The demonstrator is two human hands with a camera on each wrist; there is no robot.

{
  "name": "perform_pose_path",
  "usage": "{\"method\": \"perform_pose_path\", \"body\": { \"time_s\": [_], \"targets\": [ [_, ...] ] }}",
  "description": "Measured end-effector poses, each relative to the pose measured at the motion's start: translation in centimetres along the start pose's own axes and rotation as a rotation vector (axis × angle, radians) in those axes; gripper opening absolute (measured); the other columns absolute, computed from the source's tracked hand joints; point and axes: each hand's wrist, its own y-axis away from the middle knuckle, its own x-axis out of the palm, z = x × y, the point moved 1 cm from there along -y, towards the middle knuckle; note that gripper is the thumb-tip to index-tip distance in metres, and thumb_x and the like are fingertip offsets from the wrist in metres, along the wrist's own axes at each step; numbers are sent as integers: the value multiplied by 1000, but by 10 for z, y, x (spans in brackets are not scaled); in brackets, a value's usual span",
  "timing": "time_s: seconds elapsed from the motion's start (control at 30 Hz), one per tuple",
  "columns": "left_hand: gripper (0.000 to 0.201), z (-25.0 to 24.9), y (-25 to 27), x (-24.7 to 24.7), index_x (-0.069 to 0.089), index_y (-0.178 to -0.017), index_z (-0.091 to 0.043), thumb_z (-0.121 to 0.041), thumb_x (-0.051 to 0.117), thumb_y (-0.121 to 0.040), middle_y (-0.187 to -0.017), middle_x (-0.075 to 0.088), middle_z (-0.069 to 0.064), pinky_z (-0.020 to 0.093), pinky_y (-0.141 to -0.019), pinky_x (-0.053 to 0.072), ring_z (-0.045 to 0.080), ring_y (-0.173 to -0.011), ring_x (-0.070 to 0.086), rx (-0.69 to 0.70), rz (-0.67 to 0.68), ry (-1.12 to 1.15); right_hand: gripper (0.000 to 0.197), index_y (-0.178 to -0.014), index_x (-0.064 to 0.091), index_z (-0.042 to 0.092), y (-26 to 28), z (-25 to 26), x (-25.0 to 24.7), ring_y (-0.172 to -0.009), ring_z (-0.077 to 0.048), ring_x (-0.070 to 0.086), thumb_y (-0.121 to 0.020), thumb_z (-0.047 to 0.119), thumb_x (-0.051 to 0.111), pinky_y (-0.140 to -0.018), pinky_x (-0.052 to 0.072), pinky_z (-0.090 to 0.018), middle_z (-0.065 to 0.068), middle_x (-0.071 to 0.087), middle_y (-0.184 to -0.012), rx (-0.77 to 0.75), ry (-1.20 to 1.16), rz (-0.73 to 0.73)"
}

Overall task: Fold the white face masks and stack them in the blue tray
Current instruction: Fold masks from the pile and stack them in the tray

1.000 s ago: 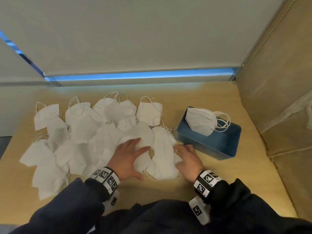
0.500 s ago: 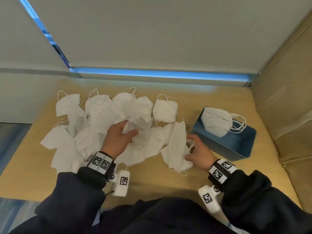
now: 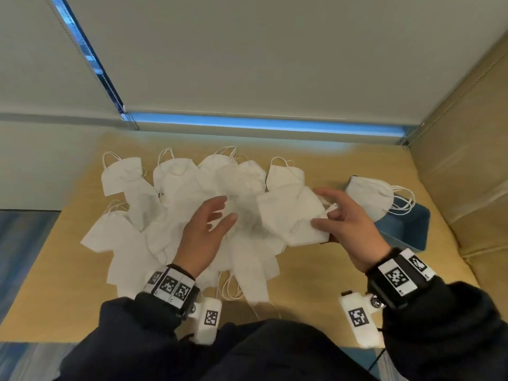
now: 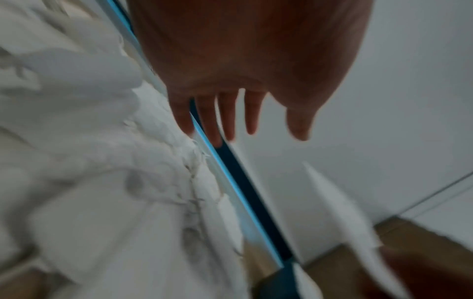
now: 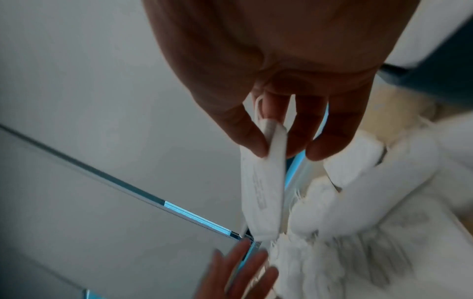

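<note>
Above the blurred pile [image 3: 176,215], right hand [image 3: 354,229] pinches a folded mask [image 3: 291,215]; left hand [image 3: 203,232] fingers spread, empty.

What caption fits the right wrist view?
Right hand pinches a folded white mask above the mask pile.

left hand [image 3: 204,232] raised, fingers spread, right hand [image 3: 350,225] pinching
</note>
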Motion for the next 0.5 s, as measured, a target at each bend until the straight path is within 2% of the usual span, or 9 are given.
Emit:
{"method": "perform_pose_path", "body": {
  "time_s": [0.07,0.1,0.17,0.2,0.27,0.33,0.4,0.43,0.5],
  "targets": [
    [41,-15,1,6,55,-136,-41,-34,67,-97,-127,67,-9,36,-96,55,10,-114,66,-69,213,257,48,-124,67,22,-5,-9,24,-95,-47,70,-83,-3,73,-77,58,-52,-28,71,-96,78,-26,49],
    [46,-17,-1,9,53,-137,-42,-31,71,-95,-127,67,-6,37,-92,58,12,-113,68,-97,279,284,46,-123,67,18,-8,-14,34,-96,-47,70,-85,-7,71,-78,58,-51,-30,72,-100,100,-23,80],
    [55,-9,-7,5,54,-136,-38,-22,78,-89,-127,65,-4,37,-78,62,16,-108,68,-93,339,179,44,-121,68,18,-12,-24,59,-85,-39,70,-84,-5,73,-70,57,-43,-30,70,-89,133,-5,121],
    [53,-2,-8,-3,57,-134,-34,-18,78,-88,-125,65,-1,36,-70,62,20,-103,69,-80,347,108,41,-119,69,19,-13,-30,73,-78,-32,68,-85,-2,74,-66,55,-39,-24,67,-80,153,1,113],
    [42,8,-10,-10,63,-127,-27,-14,75,-89,-118,67,3,34,-59,58,25,-94,69,-86,315,45,29,-116,69,19,-21,-46,75,-71,-22,64,-88,11,75,-60,53,-35,-12,71,-80,222,-11,-24],
    [30,19,-5,-23,66,-121,-26,-14,69,-93,-115,70,6,35,-58,56,27,-91,69,-174,215,127,24,-110,69,19,-33,-73,66,-74,-22,65,-88,24,76,-60,55,-34,-10,76,-98,291,137,-224],
    [24,28,-2,-41,68,-119,-24,-14,64,-97,-118,71,10,35,-60,57,27,-93,69,-281,162,234,30,-112,67,19,-41,-95,59,-88,-23,66,-86,30,77,-77,58,-38,-8,73,-110,363,360,-351],
    [23,33,-2,-49,69,-119,-22,-13,62,-99,-119,70,14,35,-61,58,28,-92,69,-334,155,294,37,-117,66,19,-44,-102,59,-95,-23,64,-85,31,78,-84,55,-35,-8,70,-114,397,443,-368],
    [21,42,-3,-61,70,-118,-15,-10,63,-98,-120,70,18,36,-63,61,28,-85,70,-431,118,445,52,-126,61,17,-50,-111,63,-107,-25,61,-82,37,80,-88,47,-29,-9,65,-124,423,550,-364]
  ]
}}
